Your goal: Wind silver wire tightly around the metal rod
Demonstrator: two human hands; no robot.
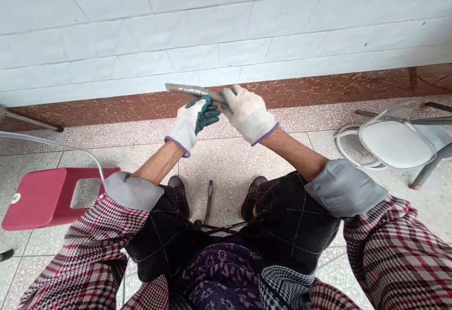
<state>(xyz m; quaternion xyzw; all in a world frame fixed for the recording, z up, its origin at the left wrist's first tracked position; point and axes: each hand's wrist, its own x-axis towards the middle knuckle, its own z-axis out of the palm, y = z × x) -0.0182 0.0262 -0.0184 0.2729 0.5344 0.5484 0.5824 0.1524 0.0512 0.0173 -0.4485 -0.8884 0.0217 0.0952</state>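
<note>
A slim rod-like tool [192,90], its middle wound with silvery wire, is held almost level in front of the wall; one end is pale brown and its exact kind cannot be made out. My right hand [247,110], in a white knit glove with purple cuff, is closed around the tool's right end. Below the wound part, my left hand [194,119] wears a matching glove with a green coated palm. Its thumb and forefinger are against the tool, while the other fingers curl loosely beneath. A similar wire-wound tool [209,202] lies on the floor between my shoes.
A red plastic stool [42,197] stands at the left, with a pale tube [70,143] above it. A chair with a white round seat [394,143] is at the right. Ahead rises a white tiled wall [197,27] with a reddish-brown baseboard [116,110].
</note>
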